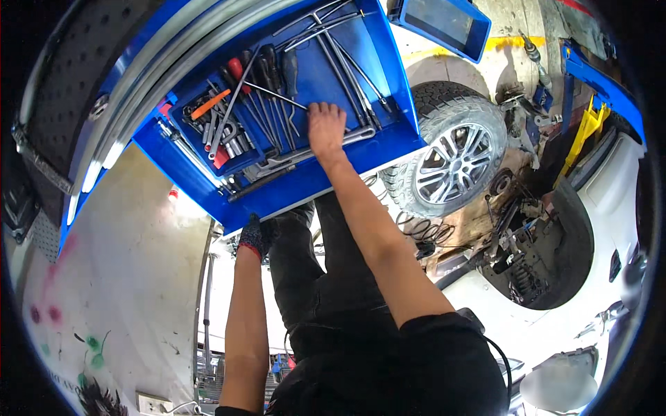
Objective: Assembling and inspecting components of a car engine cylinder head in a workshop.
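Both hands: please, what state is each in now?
Left hand: gloved, by the blue drawer; grip cannot be told.
Right hand: bare, partly curled, over the drawer; hold cannot be told.

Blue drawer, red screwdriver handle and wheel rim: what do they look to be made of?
Blue drawer: probably painted sheet metal; thin-sided, smooth sheen.
Red screwdriver handle: likely hard plastic; even colour, smooth look.
Wheel rim: metal, perhaps aluminium alloy; silvery with bright reflections.

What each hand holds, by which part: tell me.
Cannot be told: the right hand is over tools, its palm hidden; the gloved left hand is at the blue drawer's edge, its grip unclear.
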`<act>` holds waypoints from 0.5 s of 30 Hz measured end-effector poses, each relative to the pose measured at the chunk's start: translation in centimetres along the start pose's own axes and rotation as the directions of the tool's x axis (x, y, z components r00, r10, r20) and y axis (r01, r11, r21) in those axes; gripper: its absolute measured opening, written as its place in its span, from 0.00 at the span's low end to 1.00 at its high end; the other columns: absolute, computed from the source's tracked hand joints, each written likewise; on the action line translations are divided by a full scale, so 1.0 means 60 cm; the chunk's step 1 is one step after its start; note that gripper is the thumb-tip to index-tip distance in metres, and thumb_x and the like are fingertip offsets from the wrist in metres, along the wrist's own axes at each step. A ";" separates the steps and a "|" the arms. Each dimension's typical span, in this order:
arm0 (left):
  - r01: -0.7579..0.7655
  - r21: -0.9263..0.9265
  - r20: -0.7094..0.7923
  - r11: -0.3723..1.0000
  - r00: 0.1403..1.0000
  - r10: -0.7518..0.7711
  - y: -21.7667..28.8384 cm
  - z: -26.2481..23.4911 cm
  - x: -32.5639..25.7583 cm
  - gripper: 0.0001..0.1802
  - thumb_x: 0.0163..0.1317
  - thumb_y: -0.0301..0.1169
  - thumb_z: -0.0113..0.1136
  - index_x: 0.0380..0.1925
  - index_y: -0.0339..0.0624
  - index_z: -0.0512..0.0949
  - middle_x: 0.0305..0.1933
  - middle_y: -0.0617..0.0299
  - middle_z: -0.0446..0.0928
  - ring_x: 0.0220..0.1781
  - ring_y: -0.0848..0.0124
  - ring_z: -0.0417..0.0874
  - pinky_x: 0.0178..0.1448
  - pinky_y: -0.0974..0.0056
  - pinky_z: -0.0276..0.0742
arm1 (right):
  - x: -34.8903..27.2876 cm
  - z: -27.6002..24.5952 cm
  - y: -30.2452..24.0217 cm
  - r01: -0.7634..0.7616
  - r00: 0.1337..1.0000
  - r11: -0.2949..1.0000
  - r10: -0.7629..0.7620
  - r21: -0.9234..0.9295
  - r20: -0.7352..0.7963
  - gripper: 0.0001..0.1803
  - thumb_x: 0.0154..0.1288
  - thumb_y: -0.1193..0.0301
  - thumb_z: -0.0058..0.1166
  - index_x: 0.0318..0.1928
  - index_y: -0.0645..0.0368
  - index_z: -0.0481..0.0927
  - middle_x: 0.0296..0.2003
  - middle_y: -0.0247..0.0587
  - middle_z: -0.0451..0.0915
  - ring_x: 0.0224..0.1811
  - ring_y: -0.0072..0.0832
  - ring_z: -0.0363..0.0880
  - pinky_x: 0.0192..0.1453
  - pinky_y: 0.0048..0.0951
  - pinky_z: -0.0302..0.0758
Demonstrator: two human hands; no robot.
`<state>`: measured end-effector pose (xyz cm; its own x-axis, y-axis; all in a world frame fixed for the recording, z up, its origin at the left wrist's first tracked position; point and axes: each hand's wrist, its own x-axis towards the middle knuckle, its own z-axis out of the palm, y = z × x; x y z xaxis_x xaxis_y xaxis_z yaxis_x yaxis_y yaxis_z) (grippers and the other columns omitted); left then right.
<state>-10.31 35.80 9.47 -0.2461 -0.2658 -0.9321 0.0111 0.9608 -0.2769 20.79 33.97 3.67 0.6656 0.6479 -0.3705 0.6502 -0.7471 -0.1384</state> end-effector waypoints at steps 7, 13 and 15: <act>-0.001 -0.097 0.105 0.995 0.994 0.011 -0.006 0.035 -0.009 0.22 0.69 0.44 0.37 0.48 0.40 0.72 0.47 0.52 0.78 0.51 0.57 0.76 0.56 0.55 0.72 | -0.009 -0.032 -0.065 -0.133 0.991 0.894 0.108 0.427 0.082 0.06 0.58 0.74 0.45 0.36 0.60 0.73 0.35 0.46 0.74 0.40 0.44 0.76 0.46 0.47 0.72; -0.117 -0.068 0.050 0.991 0.991 0.121 0.007 -0.040 0.003 0.25 0.71 0.47 0.29 0.51 0.42 0.69 0.49 0.48 0.75 0.48 0.53 0.76 0.53 0.54 0.75 | 0.003 -0.080 -0.032 0.003 0.997 0.961 -0.023 0.277 0.067 0.11 0.57 0.74 0.46 0.41 0.62 0.73 0.40 0.46 0.73 0.47 0.44 0.73 0.49 0.42 0.70; -0.055 -0.117 0.031 0.992 0.998 0.059 0.009 0.019 -0.039 0.25 0.70 0.48 0.30 0.49 0.42 0.70 0.47 0.48 0.75 0.46 0.54 0.77 0.49 0.54 0.76 | 0.010 -0.033 0.051 -0.191 0.968 0.977 0.204 0.098 -0.148 0.17 0.55 0.71 0.49 0.46 0.60 0.71 0.40 0.46 0.72 0.45 0.43 0.71 0.48 0.43 0.68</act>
<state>-8.60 36.86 11.24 -0.2148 -0.2107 -0.9536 -0.0885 0.9766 -0.1959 23.92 32.39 4.85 0.8312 0.4963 -0.2507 0.4716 -0.8681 -0.1547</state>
